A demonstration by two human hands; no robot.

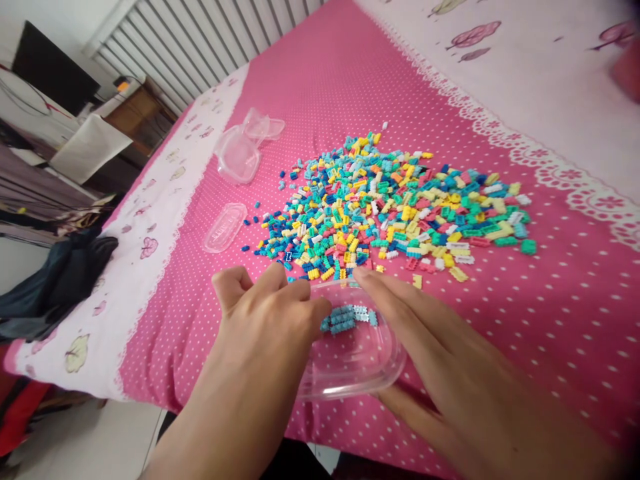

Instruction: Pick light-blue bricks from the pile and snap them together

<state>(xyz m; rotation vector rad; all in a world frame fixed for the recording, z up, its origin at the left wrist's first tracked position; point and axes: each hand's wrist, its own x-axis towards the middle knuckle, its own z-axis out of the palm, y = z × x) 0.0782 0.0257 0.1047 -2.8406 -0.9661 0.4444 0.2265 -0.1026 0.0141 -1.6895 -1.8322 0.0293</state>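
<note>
Light-blue toy bricks (345, 320) lie in a small cluster inside a clear plastic container (350, 388) on the bed's near side. My left hand (273, 313) is closed, its fingers curled over the container's left part and its thumb beside the blue bricks. What it pinches, if anything, is hidden. Along the container's right rim lie the long fingers of my right hand (435, 340), with the thumb lower down at the near side, so the hand grips the container. Just beyond both hands spreads a large pile of mixed coloured bricks (370, 207).
A clear oval lid (225, 228) lies left of the pile, and stacked clear containers (240, 157) sit farther back. The pink dotted bedspread (310, 87) covers the bed. Dark cloth (55, 287) hangs at the left edge, and a white slatted rail (200, 47) stands behind.
</note>
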